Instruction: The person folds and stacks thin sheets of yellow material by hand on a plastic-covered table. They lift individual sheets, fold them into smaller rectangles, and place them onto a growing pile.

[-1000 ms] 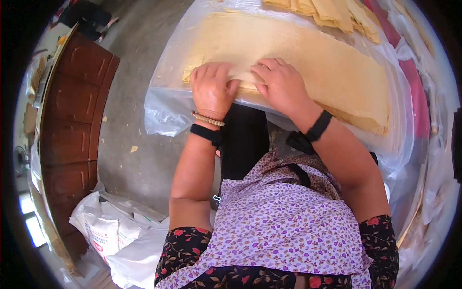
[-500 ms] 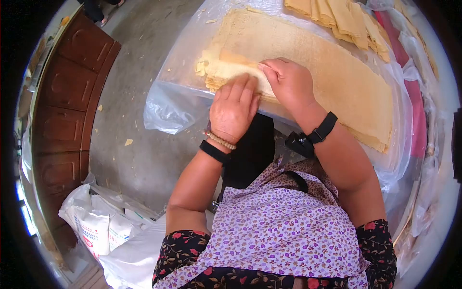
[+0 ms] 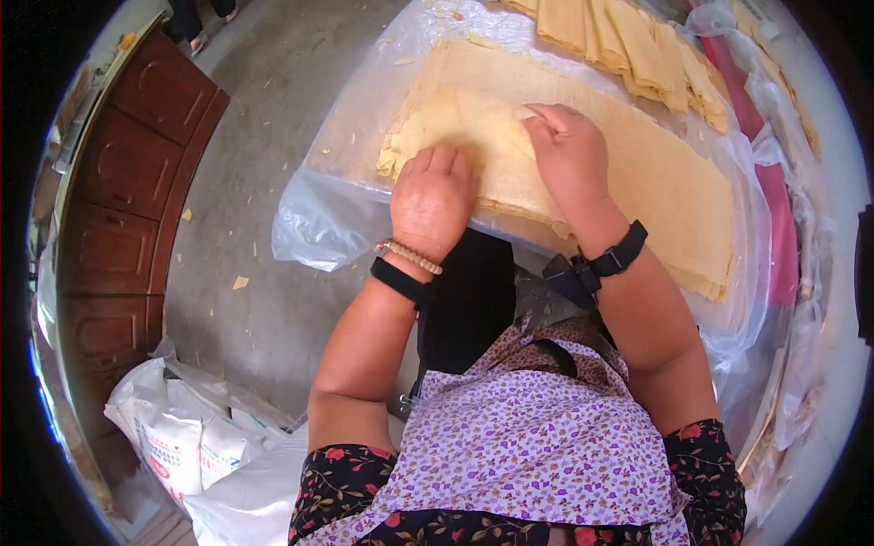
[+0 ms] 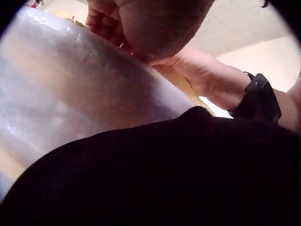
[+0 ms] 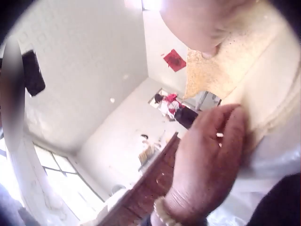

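A stack of thin yellow sheets [image 3: 637, 155] lies across the plastic-covered table. The right hand [image 3: 574, 159] is over its middle, thumb and fingers pinching the edge of a top sheet. In the right wrist view this sheet [image 5: 235, 63] hangs raised beside the right hand [image 5: 202, 23]. Near the stack's front left part, the left hand [image 3: 432, 209] rests with its fingers extended on the sheets; it also shows in the right wrist view [image 5: 202, 165]. The left wrist view shows the left hand [image 4: 160, 23] from below, its fingertips partly hidden.
More folded yellow sheets [image 3: 628, 45] lie at the table's far side. Clear plastic [image 3: 319, 218] hangs over the near left corner. Brown cabinets [image 3: 114, 246] stand at the left, with white sacks [image 3: 173, 437] on the floor. Someone stands in the background [image 5: 174, 108].
Both hands were together at the stack's front edge. The right hand has moved right and farther over the stack with a sheet's edge; the left stays near the front left.
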`<state>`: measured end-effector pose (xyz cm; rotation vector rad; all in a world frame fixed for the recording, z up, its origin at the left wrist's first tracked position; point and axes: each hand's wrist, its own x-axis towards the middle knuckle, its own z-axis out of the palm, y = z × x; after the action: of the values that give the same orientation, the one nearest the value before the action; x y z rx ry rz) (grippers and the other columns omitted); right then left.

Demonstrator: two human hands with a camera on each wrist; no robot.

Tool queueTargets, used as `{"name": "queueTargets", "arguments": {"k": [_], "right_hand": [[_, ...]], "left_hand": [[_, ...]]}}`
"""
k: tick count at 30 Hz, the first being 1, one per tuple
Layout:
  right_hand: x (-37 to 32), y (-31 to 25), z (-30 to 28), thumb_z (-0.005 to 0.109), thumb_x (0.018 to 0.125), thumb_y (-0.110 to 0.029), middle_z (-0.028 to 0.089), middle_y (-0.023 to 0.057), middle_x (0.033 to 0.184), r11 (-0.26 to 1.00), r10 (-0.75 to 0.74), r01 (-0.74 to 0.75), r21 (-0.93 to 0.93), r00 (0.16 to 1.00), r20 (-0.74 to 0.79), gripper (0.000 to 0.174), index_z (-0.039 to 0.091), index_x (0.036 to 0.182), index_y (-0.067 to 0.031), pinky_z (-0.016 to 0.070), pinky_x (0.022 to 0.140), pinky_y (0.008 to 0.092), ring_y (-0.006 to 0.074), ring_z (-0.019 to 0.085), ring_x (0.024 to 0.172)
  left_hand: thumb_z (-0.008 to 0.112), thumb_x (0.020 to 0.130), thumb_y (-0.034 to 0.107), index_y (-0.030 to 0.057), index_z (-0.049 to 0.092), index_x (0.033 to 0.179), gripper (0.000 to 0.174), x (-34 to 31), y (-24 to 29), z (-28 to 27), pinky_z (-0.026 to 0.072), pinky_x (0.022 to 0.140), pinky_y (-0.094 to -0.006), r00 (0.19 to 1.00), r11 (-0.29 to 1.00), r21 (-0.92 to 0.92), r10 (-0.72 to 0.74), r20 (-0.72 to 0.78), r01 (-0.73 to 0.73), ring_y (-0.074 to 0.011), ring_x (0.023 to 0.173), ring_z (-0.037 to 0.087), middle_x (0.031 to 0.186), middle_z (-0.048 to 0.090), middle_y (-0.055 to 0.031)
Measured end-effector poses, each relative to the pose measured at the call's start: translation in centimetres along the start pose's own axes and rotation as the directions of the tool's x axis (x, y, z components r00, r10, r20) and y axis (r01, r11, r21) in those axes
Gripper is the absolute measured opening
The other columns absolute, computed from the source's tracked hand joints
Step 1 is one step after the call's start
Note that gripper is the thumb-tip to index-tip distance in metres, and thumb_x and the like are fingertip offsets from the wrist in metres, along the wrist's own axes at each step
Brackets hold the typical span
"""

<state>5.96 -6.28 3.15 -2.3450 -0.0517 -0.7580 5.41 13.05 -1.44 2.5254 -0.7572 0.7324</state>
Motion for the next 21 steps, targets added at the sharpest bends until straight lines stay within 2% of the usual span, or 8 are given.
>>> {"name": "queueTargets", "arguments": {"k": [3,6,9,12,15,18,19,21], "right_hand": [[1.1,-0.9,-2.0,0.063,0.096,-0.031,0.075,0.0147,0.096,0.978,0.201,-0.188,-0.094,0.965,0.167,0.027,0.079,0.101,-0.0103,0.0570,0.078,0.0455,0.0367,0.071,0.090],[1.1,-1.8,-0.5,0.064,0.096,-0.034,0.075,0.0156,0.096,0.958,0.146,-0.073,-0.276,0.956,0.254,0.029,0.080,0.101,-0.0108,0.0573,0.081,0.0450,0.0370,0.071,0.093],[1.8,-2.3,0.4,0.066,0.093,-0.035,0.075,0.0170,0.098,0.958,0.162,-0.067,-0.278,0.928,0.334,0.030,0.080,0.102,-0.0102,0.0572,0.082,0.0460,0.0381,0.071,0.094],[2.4,-0.1,0.7,0.066,0.090,-0.029,0.075,0.0191,0.099,0.978,-0.030,0.052,-0.203,0.994,0.108,0.028,0.080,0.104,-0.0098,0.0568,0.082,0.0476,0.0392,0.071,0.093],[3.7,1.4,-2.2,0.065,0.087,-0.022,0.074,0.0224,0.096,0.990,0.106,-0.112,-0.086,0.992,-0.072,0.027,0.079,0.107,-0.0085,0.0565,0.078,0.0471,0.0399,0.071,0.089],[5.4,3.8,-4.2,0.064,0.088,-0.017,0.073,0.0250,0.090,0.984,0.179,-0.174,0.042,0.969,-0.168,0.027,0.078,0.109,-0.0067,0.0556,0.072,0.0433,0.0390,0.072,0.082],[5.7,3.8,-4.7,0.064,0.090,-0.017,0.072,0.0255,0.086,0.967,0.239,-0.219,0.132,0.956,-0.172,0.028,0.077,0.111,-0.0045,0.0543,0.068,0.0392,0.0360,0.071,0.075],[5.8,3.2,-5.6,0.063,0.091,-0.017,0.072,0.0244,0.084,0.951,0.305,-0.291,0.103,0.938,-0.167,0.028,0.077,0.111,-0.0027,0.0539,0.068,0.0377,0.0336,0.071,0.073]], "left_hand": [[0.070,0.089,0.020,0.0065,0.068,0.102,0.019,1.1,0.3,0.4,0.0562,0.077,-0.0413,1.000,0.999,0.043,-0.019,0.025,0.018,-0.0301,0.090,0.065,0.099,0.065,-0.0101],[0.066,0.089,0.016,0.0079,0.066,0.096,0.011,2.5,-0.1,1.3,0.0577,0.070,-0.0400,0.994,0.987,0.154,-0.063,0.094,0.048,-0.0291,0.086,0.066,0.096,0.064,-0.0094],[0.061,0.090,0.012,0.0081,0.066,0.093,0.007,3.8,-0.3,1.8,0.0591,0.067,-0.0393,0.988,0.982,0.190,-0.029,0.149,0.000,-0.0287,0.084,0.066,0.093,0.063,-0.0092],[0.059,0.091,0.012,0.0079,0.066,0.095,0.009,4.1,-0.9,2.4,0.0603,0.068,-0.0404,0.987,0.989,0.144,-0.039,0.157,0.016,-0.0292,0.086,0.068,0.097,0.066,-0.0108],[0.058,0.092,0.012,0.0078,0.067,0.097,0.011,4.7,-1.2,2.5,0.0607,0.069,-0.0424,0.978,0.994,0.104,-0.040,0.205,0.019,-0.0302,0.088,0.070,0.101,0.067,-0.0127],[0.057,0.094,0.014,0.0080,0.067,0.100,0.013,5.9,-0.7,2.2,0.0606,0.069,-0.0448,0.955,0.995,0.101,-0.049,0.292,0.021,-0.0322,0.085,0.072,0.101,0.068,-0.0149],[0.057,0.094,0.014,0.0081,0.067,0.101,0.013,6.7,-0.3,1.6,0.0606,0.068,-0.0458,0.940,0.994,0.106,-0.060,0.337,0.026,-0.0331,0.083,0.073,0.100,0.068,-0.0156],[0.056,0.095,0.014,0.0083,0.066,0.107,0.017,7.7,-0.4,1.6,0.0603,0.068,-0.0477,0.926,0.996,0.086,-0.040,0.375,0.008,-0.0348,0.081,0.073,0.099,0.068,-0.0176]]}}
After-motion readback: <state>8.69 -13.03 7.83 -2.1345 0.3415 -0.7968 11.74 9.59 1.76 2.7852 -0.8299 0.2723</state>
